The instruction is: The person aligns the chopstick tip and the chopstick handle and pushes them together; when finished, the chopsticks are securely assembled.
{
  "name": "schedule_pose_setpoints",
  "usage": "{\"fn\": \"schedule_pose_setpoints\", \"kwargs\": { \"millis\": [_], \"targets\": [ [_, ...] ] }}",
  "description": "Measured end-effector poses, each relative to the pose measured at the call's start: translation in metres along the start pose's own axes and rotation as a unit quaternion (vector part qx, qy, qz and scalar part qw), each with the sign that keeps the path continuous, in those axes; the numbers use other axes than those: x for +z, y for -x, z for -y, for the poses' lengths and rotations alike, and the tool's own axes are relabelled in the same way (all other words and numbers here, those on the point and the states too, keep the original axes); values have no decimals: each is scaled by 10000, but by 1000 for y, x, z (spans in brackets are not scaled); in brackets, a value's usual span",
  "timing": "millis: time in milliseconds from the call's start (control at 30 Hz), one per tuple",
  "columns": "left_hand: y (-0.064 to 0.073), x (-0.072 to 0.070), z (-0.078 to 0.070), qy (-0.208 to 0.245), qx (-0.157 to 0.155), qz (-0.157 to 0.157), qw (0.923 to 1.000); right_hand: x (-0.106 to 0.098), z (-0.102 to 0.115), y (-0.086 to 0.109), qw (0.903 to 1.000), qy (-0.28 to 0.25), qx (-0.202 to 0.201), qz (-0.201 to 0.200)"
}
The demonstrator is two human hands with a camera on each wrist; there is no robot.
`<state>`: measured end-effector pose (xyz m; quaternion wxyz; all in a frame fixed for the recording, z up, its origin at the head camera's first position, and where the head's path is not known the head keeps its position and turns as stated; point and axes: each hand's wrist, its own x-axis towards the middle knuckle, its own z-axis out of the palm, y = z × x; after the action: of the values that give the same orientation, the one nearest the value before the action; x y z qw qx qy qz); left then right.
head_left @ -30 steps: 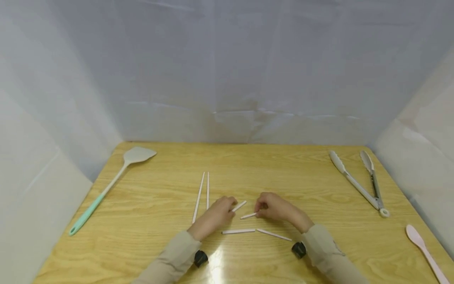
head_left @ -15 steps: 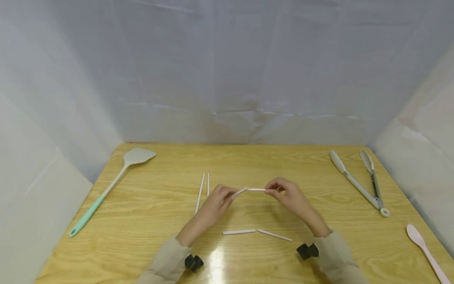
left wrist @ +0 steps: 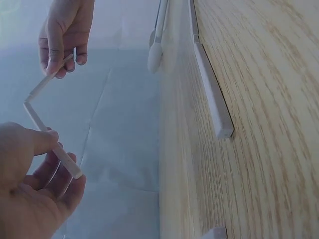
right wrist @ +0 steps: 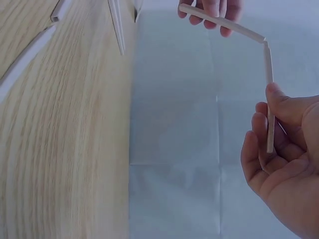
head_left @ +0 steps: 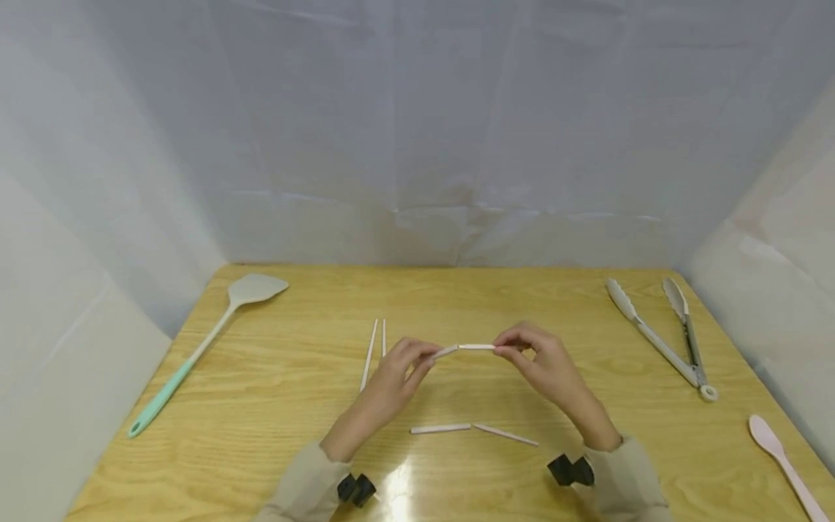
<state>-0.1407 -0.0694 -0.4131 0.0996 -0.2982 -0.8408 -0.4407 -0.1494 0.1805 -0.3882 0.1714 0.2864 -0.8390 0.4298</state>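
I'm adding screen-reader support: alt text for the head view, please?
Left hand and right hand hold pale stick pieces, ends meeting, above a wooden table. More sticks lie on it, with a spatula at left, tongs and a pink spoon at right.

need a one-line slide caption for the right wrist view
Left hand and right hand hold pale stick pieces, their ends meeting at an angle.

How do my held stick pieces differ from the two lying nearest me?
The held pieces are raised; the lying pieces rest on the table. Your left hand and right hand pinch the held pieces; neither touches the lying pieces. Both pairs are slim, pale and nearly end to end.
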Motion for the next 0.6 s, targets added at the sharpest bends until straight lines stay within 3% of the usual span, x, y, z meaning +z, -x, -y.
{"fn": "schedule_pose_setpoints", "kwargs": {
  "millis": [367, 600],
  "targets": [
    [3, -2, 2, -449, 246, -487, 9975, 3, -2, 3, 9995, 181, -247, 33],
    [4, -5, 5, -363, 563, -711, 9952, 3, 2, 2, 9990, 299, -338, 45]
  ]
}}
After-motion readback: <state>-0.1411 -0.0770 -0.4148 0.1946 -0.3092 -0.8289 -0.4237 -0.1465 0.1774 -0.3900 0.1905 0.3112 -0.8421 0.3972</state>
